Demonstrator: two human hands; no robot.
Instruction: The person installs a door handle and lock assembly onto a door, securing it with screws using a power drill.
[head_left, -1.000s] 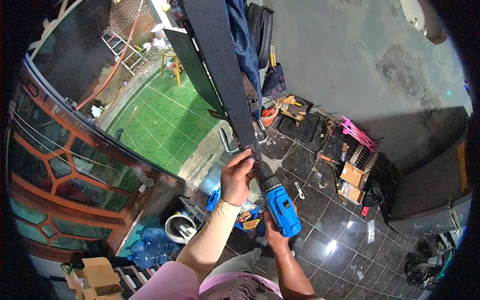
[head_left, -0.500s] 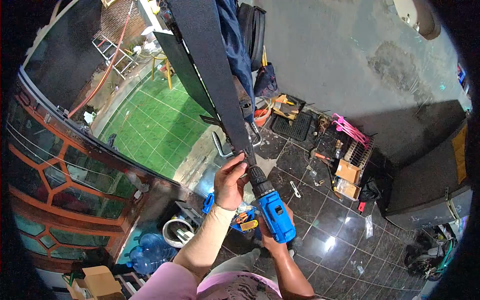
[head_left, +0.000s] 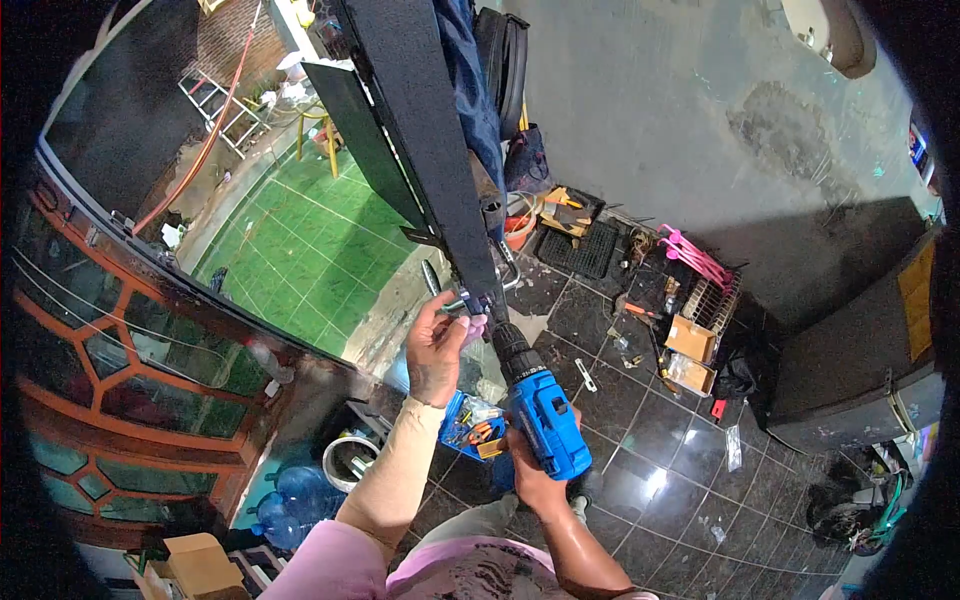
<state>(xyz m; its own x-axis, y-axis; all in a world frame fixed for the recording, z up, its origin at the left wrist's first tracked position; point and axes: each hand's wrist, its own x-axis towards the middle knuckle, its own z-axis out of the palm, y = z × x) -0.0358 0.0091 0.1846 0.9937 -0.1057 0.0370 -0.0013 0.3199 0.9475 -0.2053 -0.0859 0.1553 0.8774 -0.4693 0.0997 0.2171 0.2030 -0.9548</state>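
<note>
My right hand is wrapped round the grip of a blue cordless drill, whose black chuck points up at the edge of a dark door. My left hand is closed in a pinch at that edge, just left of the chuck. What its fingertips hold is too small to make out. Metal lever handles stick out on both sides of the door, right above my left fingers. Below the left wrist, a blue tool tray with orange-handled tools lies on the floor.
Dark floor tiles carry a hammer, an open cardboard box and a wire rack with pink hangers. A white bucket and a blue water bottle stand at lower left. A grey fridge is at right.
My left hand has shifted slightly left and its pinch has changed at the door edge. The drill has moved slightly down, its chuck still near the edge. More of the tool tray shows.
</note>
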